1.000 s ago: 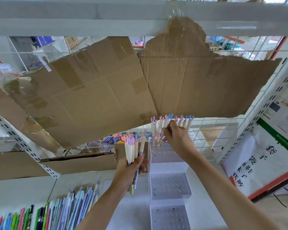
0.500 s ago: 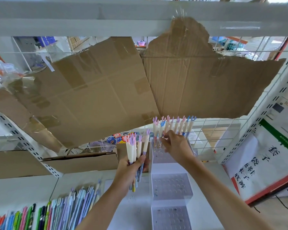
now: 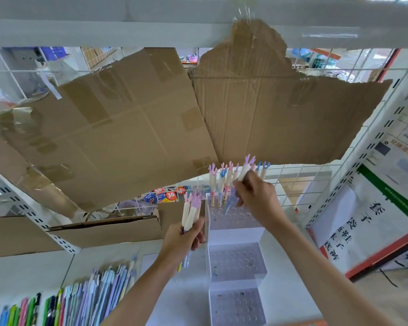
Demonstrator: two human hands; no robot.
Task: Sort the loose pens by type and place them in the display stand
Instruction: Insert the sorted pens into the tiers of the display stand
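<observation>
Loose pens (image 3: 85, 300) lie in a row at lower left as the left hand (image 3: 183, 238) grips an upright bunch of pens (image 3: 190, 211) beside the tiered stand (image 3: 236, 262), while the right hand (image 3: 257, 198) pinches one pen (image 3: 244, 170) over pens standing in its top tier.

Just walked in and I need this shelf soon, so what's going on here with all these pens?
A person is filling a tiered clear display stand with antler-topped pens. The left hand grips a bundle of pens beside the stand. The right hand holds one pen over the top tier, where a few pens already stand. The two lower tiers look empty. More pens lie lower left.
</observation>
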